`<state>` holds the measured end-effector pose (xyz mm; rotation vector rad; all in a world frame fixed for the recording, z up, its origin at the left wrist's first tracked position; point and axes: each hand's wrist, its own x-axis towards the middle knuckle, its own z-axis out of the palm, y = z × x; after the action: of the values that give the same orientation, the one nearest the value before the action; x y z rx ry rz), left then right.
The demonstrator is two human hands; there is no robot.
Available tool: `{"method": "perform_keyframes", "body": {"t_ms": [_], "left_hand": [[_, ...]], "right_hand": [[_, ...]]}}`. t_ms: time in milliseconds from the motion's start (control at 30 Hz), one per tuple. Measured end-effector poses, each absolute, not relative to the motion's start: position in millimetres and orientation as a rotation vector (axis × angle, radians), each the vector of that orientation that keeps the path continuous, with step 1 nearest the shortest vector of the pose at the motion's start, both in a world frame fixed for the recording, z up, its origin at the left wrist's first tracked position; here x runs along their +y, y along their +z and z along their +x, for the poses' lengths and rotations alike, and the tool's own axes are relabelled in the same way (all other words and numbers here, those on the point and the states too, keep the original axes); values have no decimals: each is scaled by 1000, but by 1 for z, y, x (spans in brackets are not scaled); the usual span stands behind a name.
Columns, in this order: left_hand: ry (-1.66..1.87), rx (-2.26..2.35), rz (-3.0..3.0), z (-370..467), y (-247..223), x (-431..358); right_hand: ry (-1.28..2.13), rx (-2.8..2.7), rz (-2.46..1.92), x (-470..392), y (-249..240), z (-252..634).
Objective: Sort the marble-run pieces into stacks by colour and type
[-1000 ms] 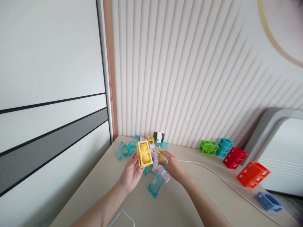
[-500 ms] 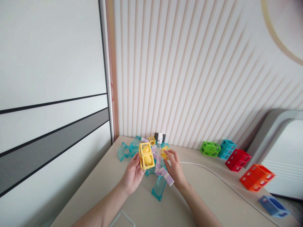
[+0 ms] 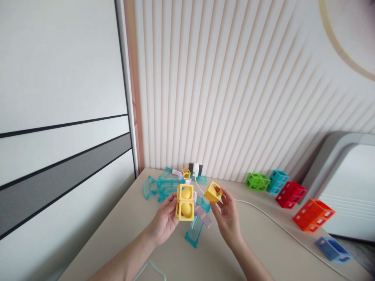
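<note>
My left hand [image 3: 164, 221] grips a yellow double block [image 3: 185, 202], two open-framed cubes joined one above the other with rounded shapes inside. To its right, my right hand [image 3: 227, 214] holds a single yellow cube [image 3: 213, 192] between thumb and fingers, tilted and raised over the table. A gap separates the two yellow pieces. Behind and below them lie clear teal track pieces [image 3: 194, 231] and lilac blocks [image 3: 203, 217]. One more yellow cube [image 3: 186, 173] rests at the back, near the wall.
On the right of the table [image 3: 258, 242] stand green [image 3: 257, 181], teal [image 3: 277, 181], red [image 3: 290, 194], orange [image 3: 313, 215] and blue [image 3: 333, 249] blocks. A white cable [image 3: 269, 216] runs from a plug [image 3: 195, 169] towards the front right.
My right hand has lifted the single yellow cube off the pile and drawn it nearer, to the right. The double block in my left hand has moved slightly lower and stands more upright.
</note>
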<state>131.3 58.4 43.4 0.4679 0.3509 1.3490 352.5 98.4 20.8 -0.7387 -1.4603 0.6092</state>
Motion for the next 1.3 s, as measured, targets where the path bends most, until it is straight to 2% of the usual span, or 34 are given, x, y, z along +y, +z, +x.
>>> {"method": "perform_keyframes", "body": {"t_ms": [567, 767, 1000, 1300], "left_hand": [[1168, 287, 526, 133, 50, 48], [1216, 362, 546, 135, 47, 51], [1310, 436, 802, 136, 39, 51], [1345, 611, 908, 139, 40, 50]], "right_hand": [[501, -1787, -520, 68, 21, 346], [451, -1834, -594, 67, 23, 345], [141, -1926, -529, 69, 30, 346], [222, -2156, -576, 61, 38, 348]]}}
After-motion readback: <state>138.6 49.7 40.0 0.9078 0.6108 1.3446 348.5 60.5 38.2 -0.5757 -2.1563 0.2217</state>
